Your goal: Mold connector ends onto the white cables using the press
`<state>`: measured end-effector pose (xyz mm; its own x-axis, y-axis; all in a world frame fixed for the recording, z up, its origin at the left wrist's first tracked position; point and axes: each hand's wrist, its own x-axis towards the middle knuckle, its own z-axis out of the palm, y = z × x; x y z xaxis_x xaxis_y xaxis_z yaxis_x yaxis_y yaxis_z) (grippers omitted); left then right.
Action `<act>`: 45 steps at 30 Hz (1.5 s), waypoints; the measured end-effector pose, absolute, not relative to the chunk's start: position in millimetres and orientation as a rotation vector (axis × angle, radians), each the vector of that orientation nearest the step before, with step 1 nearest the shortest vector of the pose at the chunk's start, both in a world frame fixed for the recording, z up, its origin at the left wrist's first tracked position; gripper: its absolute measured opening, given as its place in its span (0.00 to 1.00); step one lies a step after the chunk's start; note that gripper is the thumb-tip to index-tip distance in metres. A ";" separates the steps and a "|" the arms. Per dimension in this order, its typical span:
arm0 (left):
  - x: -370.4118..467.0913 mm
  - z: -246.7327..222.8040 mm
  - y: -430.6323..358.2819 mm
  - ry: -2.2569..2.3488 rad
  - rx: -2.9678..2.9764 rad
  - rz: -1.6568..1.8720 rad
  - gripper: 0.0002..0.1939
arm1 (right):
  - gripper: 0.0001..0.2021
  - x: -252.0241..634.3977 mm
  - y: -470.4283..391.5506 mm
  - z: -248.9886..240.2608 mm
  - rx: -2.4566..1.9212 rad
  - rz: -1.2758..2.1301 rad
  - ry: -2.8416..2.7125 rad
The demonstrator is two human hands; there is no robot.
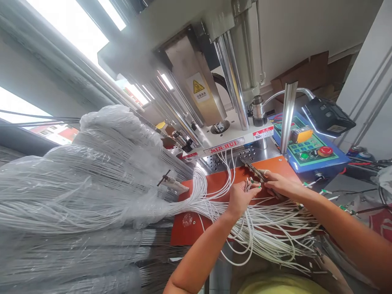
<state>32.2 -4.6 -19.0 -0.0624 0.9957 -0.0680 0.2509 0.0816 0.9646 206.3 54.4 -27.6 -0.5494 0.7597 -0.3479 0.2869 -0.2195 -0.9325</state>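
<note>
My left hand (240,199) is closed in a pinch on white cables, near their small green-tipped ends (255,183). Just to its right, my right hand (280,184) is closed around the near end of a narrow metal mould (255,171). The mould lies slanted on the orange-red work surface (211,181), its far end by the machine's metal bed. Beneath both forearms runs a thick bundle of white cables (266,232), and several of its right-hand ends carry green and white tips. Fingers hide part of the mould and the held ends.
A press machine with a hot-surface label (199,87) and steel columns (232,81) rises ahead. At right stands a blue control box (318,151) with a red stop button; a black lamp (329,114) hangs above it. Plastic-wrapped cable bundles (92,175) fill the left.
</note>
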 end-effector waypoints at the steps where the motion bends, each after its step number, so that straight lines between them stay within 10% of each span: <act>1: 32.3 -19.4 -5.2 1.475 1.366 1.058 0.09 | 0.14 206.4 54.4 -27.6 -1.218 1.816 -1.696; 9: 33.4 -21.8 -9.4 1.510 1.740 1.008 0.07 | 0.31 206.1 54.3 -25.6 -1.059 1.691 -1.772; 22: 34.8 -29.5 -4.7 1.600 1.783 0.979 0.06 | 0.08 202.5 56.6 -44.9 -0.971 1.450 -1.903; 45: 40.4 -30.1 0.7 1.661 1.776 1.053 0.07 | 0.20 192.4 54.5 -64.3 -1.223 1.302 -1.948</act>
<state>40.4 0.7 -30.1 -0.0364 0.9780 0.2054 0.6028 -0.1425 0.7850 192.4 54.5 -64.3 -0.4763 0.8760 -0.0761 0.4054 0.1420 -0.9030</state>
